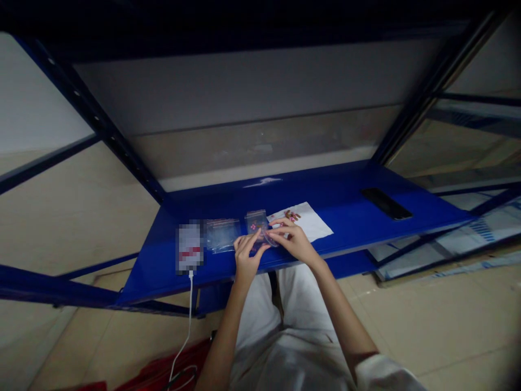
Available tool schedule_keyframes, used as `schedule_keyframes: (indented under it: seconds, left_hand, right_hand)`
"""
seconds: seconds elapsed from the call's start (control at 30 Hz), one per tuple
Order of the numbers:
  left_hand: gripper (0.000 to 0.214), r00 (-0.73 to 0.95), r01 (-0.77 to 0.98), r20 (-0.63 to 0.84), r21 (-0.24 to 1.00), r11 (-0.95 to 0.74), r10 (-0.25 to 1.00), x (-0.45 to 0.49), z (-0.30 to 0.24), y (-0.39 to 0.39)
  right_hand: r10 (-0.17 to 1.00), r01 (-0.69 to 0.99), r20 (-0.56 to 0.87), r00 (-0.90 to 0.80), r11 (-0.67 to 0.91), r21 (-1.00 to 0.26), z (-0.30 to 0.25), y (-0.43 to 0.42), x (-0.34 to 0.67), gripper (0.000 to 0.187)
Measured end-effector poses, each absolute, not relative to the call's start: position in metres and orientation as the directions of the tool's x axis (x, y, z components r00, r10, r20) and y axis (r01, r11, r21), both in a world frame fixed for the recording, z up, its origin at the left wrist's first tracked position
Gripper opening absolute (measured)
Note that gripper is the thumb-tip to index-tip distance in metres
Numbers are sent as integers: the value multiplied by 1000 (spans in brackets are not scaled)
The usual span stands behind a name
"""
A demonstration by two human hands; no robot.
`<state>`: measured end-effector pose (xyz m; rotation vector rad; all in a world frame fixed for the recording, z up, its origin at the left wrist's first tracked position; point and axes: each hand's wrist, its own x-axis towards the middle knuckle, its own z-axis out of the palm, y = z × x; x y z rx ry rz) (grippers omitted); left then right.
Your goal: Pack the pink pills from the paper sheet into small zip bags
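Both my hands work over a blue metal shelf [345, 209]. My left hand [246, 254] and my right hand [293, 239] pinch a small clear plastic bag [265, 239] between their fingertips. Behind them lies another small clear bag with pink bits [256, 220]. A stack of empty clear bags [222, 233] lies to the left. A white sheet of paper [310, 220] to the right carries a few small pink and brown pieces [292, 215].
A blurred device [190, 247] with a white cable [185, 336] sits at the shelf's left. A black phone [386, 203] lies at the right. Blue rack uprights [101, 125] frame the shelf. Red fabric [163, 372] lies on the tiled floor.
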<state>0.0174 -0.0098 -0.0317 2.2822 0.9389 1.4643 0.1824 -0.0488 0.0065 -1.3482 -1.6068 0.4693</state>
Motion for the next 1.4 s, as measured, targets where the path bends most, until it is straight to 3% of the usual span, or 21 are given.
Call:
schedule_keyframes:
  seconds: [0.17,0.3,0.43,0.57,0.73,0.87,1.07,1.4]
  left_hand:
    - [40,259,370,703,561,-740,662,17,-32,-10]
    - [40,254,370,702,565,-737,666,17,-32,-10]
    - [41,244,364,707,568,-739,664,18,-31,-11]
    - [39,256,375,696,568,-733,670,18,-30,-11]
    - [39,264,373,702,558,-741,661,17,-30,-11]
    - [38,276,375,701,551,-745,657,17,-31,-10]
    - [37,305,390,673,558,-733,674,17,-33,-9]
    - [40,270,391,698,551,-738,664,16,-37,-6]
  right_hand:
    - [840,683,413,353,70,-727,-17,-51,202,21]
    - [831,761,341,439,-143,-633,-28,-56,204,22]
    - [817,766,319,481,-214,-606,-30,-58,203,24]
    - [787,708,326,524,-190,-680,-25,-56,204,24]
    - [878,432,306,368,130,-893,-10,-51,186,26]
    - [908,439,355,223,231,-868,-5,-50,168,21]
    - [912,582,354,209,175,-794,-6,-49,165,16]
    - [943,586,315,103,198,-786,9,-55,155,26]
